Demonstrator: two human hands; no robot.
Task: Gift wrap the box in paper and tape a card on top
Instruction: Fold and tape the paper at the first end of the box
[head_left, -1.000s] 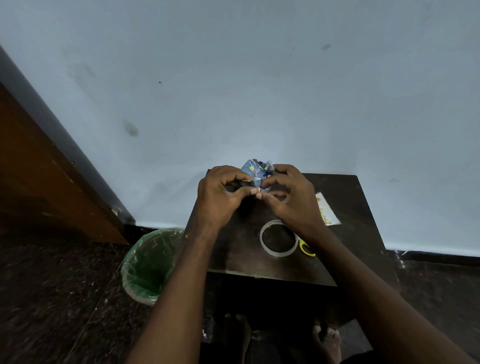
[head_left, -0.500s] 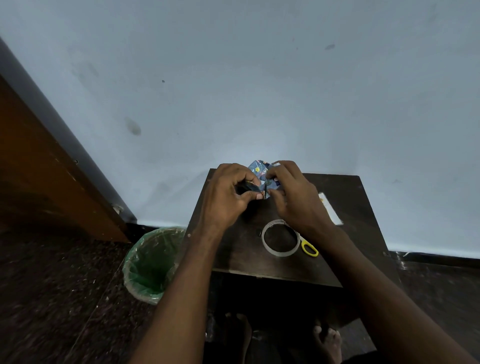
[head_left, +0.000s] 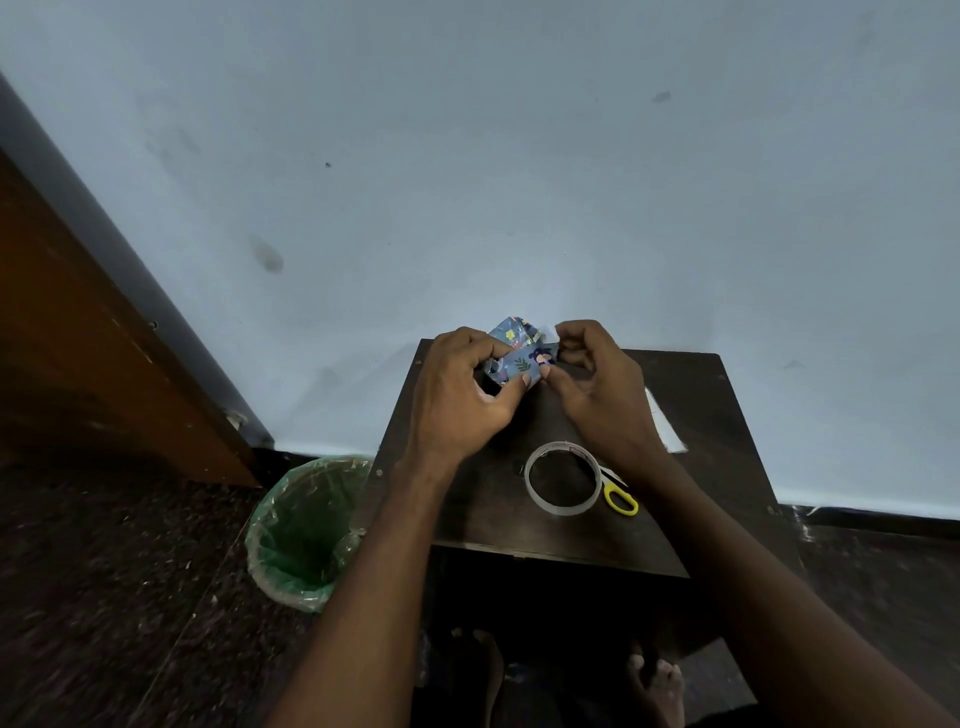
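Note:
A small box in blue patterned gift paper (head_left: 517, 353) is held above the far part of a dark wooden table (head_left: 483, 509). My left hand (head_left: 462, 395) grips its left side, thumb under the near edge. At the box's right end my right hand (head_left: 597, 384) pinches the paper with curled fingers. A roll of clear tape (head_left: 563, 479) lies on the table below my right wrist. A white card (head_left: 665, 423) lies at the right, partly hidden by my right arm.
Yellow-handled scissors (head_left: 619, 498) lie just right of the tape roll. A bin with a green liner (head_left: 306, 530) stands on the floor left of the table. A pale wall rises right behind the table. My bare feet show under the table's near edge.
The box has turned between my hands, so a long patterned face shows now. My right hand has shifted from the front of the box to its right end.

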